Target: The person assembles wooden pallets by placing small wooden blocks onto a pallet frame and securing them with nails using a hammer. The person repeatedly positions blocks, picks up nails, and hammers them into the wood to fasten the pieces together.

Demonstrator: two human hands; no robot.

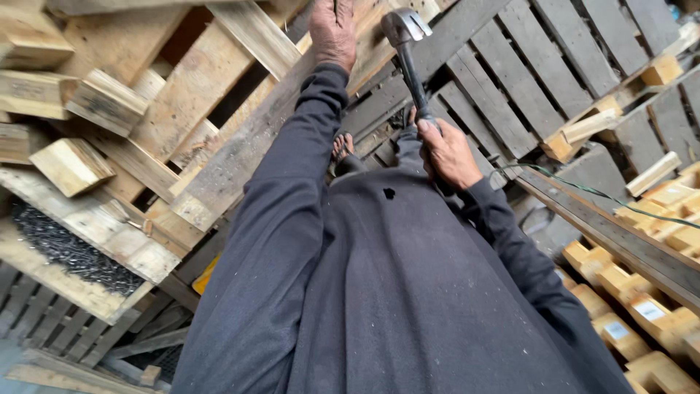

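Left hand (332,33) reaches forward, seemingly flat; right hand (446,155) fisted.

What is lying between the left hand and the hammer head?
In the head view, only a bare stretch of pallet plank lies between the left hand and the hammer head.

A pallet yard or rough woodworking shop. Worn grey pallets (510,80) lean in stacks on every side, loose wooden blocks (69,166) lie heaped at the left, and a tray of dark nails (62,248) sits beside them.
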